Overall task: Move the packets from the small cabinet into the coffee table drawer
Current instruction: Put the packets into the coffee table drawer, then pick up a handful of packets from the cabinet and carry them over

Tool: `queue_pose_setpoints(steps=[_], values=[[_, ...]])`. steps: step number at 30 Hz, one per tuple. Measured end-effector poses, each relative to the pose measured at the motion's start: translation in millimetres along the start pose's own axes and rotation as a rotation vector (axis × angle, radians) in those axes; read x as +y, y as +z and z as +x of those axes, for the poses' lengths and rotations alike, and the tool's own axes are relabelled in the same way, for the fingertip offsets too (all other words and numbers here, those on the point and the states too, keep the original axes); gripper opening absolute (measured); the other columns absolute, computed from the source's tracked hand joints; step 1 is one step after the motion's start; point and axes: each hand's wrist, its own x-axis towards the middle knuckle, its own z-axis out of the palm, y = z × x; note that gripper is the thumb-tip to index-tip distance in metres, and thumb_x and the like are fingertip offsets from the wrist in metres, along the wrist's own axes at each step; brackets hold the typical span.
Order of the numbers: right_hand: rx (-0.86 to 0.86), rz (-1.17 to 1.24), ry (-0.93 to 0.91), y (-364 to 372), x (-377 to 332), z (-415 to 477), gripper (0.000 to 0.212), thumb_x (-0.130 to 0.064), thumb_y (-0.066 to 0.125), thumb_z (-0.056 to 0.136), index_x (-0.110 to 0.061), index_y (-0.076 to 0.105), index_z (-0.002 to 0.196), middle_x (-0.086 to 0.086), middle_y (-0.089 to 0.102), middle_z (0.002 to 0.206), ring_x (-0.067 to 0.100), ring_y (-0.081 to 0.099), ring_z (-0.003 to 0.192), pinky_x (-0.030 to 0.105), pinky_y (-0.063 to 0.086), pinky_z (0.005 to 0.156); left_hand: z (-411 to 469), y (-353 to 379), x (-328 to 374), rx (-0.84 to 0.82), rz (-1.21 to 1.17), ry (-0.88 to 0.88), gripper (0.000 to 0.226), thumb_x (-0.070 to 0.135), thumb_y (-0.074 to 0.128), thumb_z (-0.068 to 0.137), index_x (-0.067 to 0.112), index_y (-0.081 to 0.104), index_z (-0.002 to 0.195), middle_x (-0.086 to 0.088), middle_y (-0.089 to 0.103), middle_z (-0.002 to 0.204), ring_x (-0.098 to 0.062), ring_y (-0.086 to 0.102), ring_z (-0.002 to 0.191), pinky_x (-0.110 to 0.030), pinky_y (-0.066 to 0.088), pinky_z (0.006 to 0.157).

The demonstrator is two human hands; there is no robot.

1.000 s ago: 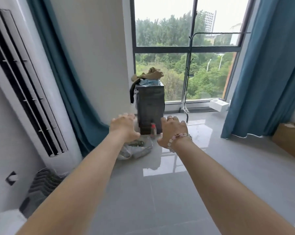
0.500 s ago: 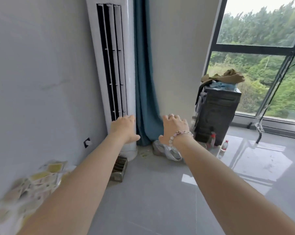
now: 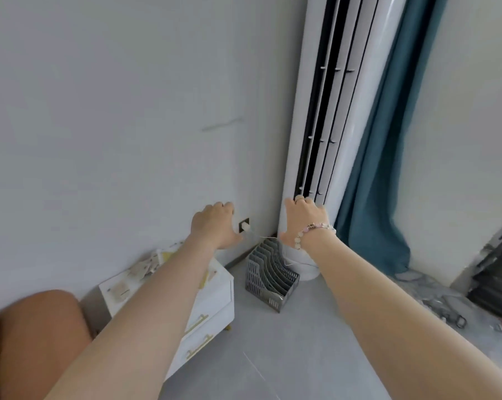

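Two empty, relaxed hands: left hand [image 3: 215, 223], right hand [image 3: 304, 220]. Packets [image 3: 146, 266] atop small cabinet [image 3: 216, 297], newly visible below left hand; likely reachable.

Packets [image 3: 146, 267] lie on the small cabinet [image 3: 212, 298], left of the file rack [image 3: 270, 278].

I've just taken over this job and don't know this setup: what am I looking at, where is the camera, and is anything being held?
No machine: the grips are a person's bare hands, filmed by one camera worn on the head. The left grip and right grip are stretched forward, empty. Packets lie on top of the small white cabinet, lower left. A grey file rack stands on the floor beside it. The coffee table is out of view.
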Motion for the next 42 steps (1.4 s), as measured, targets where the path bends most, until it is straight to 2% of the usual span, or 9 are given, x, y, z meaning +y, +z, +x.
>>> queue_pose_setpoints(steps=[6,11,19,28,35,42], values=[[-0.026,0.0,-0.099,15,-5,75,0.053,-0.034,0.054,0.088,-0.011,0.037,0.132,0.009,0.042,0.136,0.024,0.039,0.126,0.035,0.037,0.097,46,13,-13,0.002,0.015,-0.121,0.06,0.043,0.06,0.083,0.02,0.04,0.135,-0.001,0.048,0.13,-0.021,0.047,0.119,-0.031,0.041,0.085],[-0.056,0.057,-0.253,39,-56,112,0.052,-0.033,0.054,0.086,-0.012,0.038,0.131,0.007,0.045,0.132,0.022,0.042,0.122,0.032,0.038,0.091,60,26,-35,-0.001,0.037,-0.191,0.059,0.04,0.061,0.083,0.019,0.041,0.134,0.0,0.049,0.129,-0.021,0.046,0.119,-0.031,0.04,0.086],[-0.08,0.056,-0.383,66,-138,169,0.05,-0.032,0.054,0.087,-0.013,0.039,0.129,0.006,0.044,0.131,0.021,0.044,0.119,0.029,0.033,0.079,74,32,-135,-0.043,0.032,-0.382,0.059,0.04,0.061,0.084,0.021,0.04,0.135,0.001,0.047,0.13,-0.019,0.045,0.12,-0.029,0.038,0.084],[-0.125,-0.001,-0.448,101,-253,264,0.05,-0.034,0.055,0.086,-0.012,0.039,0.128,0.005,0.044,0.13,0.02,0.043,0.12,0.029,0.036,0.085,151,52,-259,-0.018,-0.049,-0.434,0.057,0.04,0.061,0.084,0.021,0.042,0.134,0.0,0.049,0.128,-0.019,0.046,0.12,-0.03,0.039,0.086],[-0.235,-0.026,-0.479,141,-321,310,0.052,-0.039,0.054,0.087,-0.012,0.037,0.129,0.006,0.043,0.131,0.021,0.042,0.121,0.03,0.037,0.088,181,92,-339,-0.131,-0.052,-0.46,0.055,0.037,0.061,0.084,0.02,0.042,0.133,0.0,0.049,0.127,-0.02,0.047,0.118,-0.029,0.038,0.086],[-0.353,-0.051,-0.489,190,-344,333,0.049,-0.033,0.054,0.086,-0.013,0.038,0.129,0.005,0.044,0.129,0.02,0.043,0.119,0.029,0.037,0.086,184,139,-370,-0.271,-0.072,-0.493,0.052,0.029,0.058,0.082,0.018,0.042,0.131,-0.001,0.049,0.122,-0.02,0.048,0.115,-0.028,0.037,0.084]])
